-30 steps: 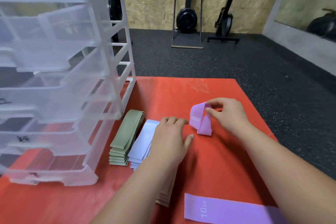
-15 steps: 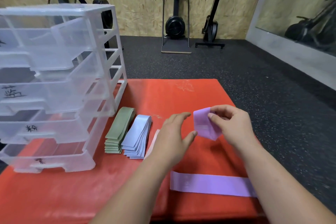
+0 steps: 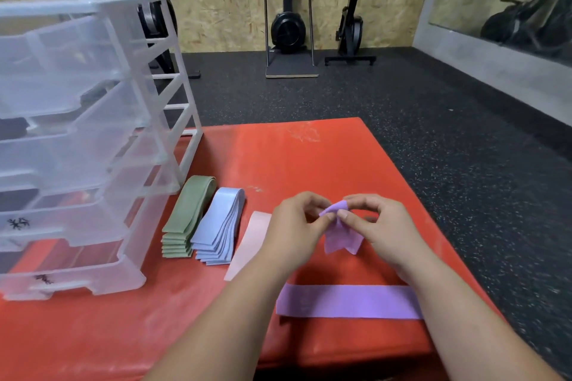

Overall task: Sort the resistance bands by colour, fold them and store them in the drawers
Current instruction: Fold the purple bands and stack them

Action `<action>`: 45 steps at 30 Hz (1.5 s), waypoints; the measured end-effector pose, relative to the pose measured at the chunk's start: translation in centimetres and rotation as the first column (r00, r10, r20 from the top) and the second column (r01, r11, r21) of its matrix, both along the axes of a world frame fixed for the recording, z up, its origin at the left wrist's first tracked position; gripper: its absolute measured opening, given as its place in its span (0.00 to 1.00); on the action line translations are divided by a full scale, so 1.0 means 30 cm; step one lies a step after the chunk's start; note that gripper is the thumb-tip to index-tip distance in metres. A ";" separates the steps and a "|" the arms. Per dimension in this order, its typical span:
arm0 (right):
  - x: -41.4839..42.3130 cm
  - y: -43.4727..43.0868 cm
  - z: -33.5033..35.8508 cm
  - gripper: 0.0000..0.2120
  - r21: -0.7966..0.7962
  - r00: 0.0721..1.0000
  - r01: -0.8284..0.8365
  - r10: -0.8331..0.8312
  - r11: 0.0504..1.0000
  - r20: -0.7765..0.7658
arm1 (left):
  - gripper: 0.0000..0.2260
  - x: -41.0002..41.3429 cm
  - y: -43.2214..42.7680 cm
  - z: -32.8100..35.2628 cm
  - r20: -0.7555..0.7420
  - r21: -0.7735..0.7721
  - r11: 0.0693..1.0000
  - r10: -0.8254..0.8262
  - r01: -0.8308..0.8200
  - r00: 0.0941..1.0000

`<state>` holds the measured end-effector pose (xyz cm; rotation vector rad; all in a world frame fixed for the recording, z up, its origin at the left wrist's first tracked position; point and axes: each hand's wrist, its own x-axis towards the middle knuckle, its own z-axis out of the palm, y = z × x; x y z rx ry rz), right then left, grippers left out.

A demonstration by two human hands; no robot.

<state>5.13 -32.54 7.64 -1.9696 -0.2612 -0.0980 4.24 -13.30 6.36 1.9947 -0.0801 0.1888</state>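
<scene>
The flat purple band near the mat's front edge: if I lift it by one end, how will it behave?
Probably floppy: the other purple band, pinched between left hand and right hand, sags and creases. Likely light: the flat purple band is a thin strip lying flush on the red mat. Being flat, it should not roll; pushed, it may bunch.

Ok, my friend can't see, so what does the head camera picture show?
The person's left hand and right hand pinch a small folded purple resistance band above a red padded mat. Beside them lie stacks of folded green bands and light blue bands, one pink band and a flat purple band, with a clear plastic drawer unit on the left.
</scene>
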 end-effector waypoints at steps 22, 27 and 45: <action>0.009 -0.139 0.064 0.09 -0.372 0.981 -0.095 0.150 0.924 0.121 | 0.11 0.016 -0.063 0.031 0.034 0.189 0.944 -0.281 0.270 0.959; 0.007 -0.153 0.029 0.14 -0.236 0.997 -0.069 0.077 0.969 0.022 | 0.03 0.030 -0.061 0.024 0.078 0.105 0.969 -0.230 0.222 0.970; -0.076 -0.268 0.117 0.13 0.089 0.995 0.098 -0.099 0.991 0.003 | 0.05 0.034 0.054 0.002 -0.085 0.625 0.705 -0.367 0.336 0.926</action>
